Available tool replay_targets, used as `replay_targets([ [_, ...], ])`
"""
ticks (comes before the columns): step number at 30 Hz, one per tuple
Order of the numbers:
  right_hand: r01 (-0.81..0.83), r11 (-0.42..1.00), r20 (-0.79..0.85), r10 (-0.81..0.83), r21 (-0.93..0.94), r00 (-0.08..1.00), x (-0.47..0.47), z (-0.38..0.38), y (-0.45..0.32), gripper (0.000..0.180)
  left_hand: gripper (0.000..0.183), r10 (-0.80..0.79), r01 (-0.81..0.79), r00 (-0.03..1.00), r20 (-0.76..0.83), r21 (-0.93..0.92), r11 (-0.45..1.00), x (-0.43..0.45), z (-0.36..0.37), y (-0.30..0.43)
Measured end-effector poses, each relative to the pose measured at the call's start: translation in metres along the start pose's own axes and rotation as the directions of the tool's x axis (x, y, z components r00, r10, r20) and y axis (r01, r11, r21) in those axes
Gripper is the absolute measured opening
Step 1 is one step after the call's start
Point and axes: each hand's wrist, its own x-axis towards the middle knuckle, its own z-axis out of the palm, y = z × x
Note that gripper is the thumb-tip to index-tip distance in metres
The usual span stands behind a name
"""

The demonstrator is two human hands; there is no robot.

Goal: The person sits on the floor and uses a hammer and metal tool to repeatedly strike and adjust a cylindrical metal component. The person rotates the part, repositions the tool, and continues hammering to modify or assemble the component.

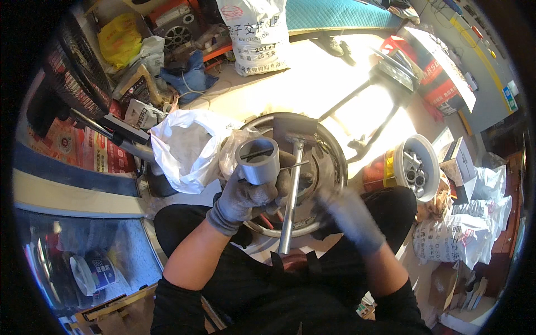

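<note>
A short, thick-walled grey metal cylinder (260, 169) is gripped upright in my gloved left hand (251, 197), its open end facing me. A thin dark rod (298, 164) sticks out to the right beside the fingers of that hand. Behind it rises a slanting bright metal tube (289, 205), with a dark plate (293, 127) at its far end. My gloved right hand (347, 213) is motion-blurred, to the right of the tube; whether it holds anything cannot be made out. Below both hands lies a round metal wheel rim (341, 167), between my knees.
An open white plastic bag (184, 150) stands at left, near a stand fan (77, 67). To the right, a bucket (433, 180) holds several metal pipe pieces. A lamp-like panel on legs (393, 71), printed white sacks (456, 234) and a large sack (257, 42) stand around.
</note>
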Motion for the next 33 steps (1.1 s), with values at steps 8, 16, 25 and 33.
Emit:
replay_targets([
  [8, -0.284, 0.151, 0.286, 0.008, 0.947, 0.958, 0.037, 0.061, 0.018, 0.027, 0.066, 0.076, -0.074, 0.997, -0.002, 0.171, 0.982, 0.001, 0.010, -0.004],
  [16, 0.138, 0.852, -0.014, -0.152, 0.504, 0.988, -0.032, 0.026, 0.037, 0.029, 0.061, 0.169, -0.164, 0.986, -0.003, 0.225, 0.960, -0.009, 0.008, 0.011],
  [25, 0.389, 0.625, -0.370, -0.168, 0.677, 0.914, -0.041, -0.016, 0.018, 0.038, 0.059, 0.155, -0.143, 0.988, -0.008, 0.346, 0.927, -0.006, 0.015, 0.009],
  [33, 0.182, 0.800, -0.172, -0.100, 0.571, 0.980, -0.027, -0.012, 0.015, 0.044, 0.059, 0.046, -0.043, 0.999, -0.010, 0.178, 0.983, -0.008, 0.009, 0.007],
])
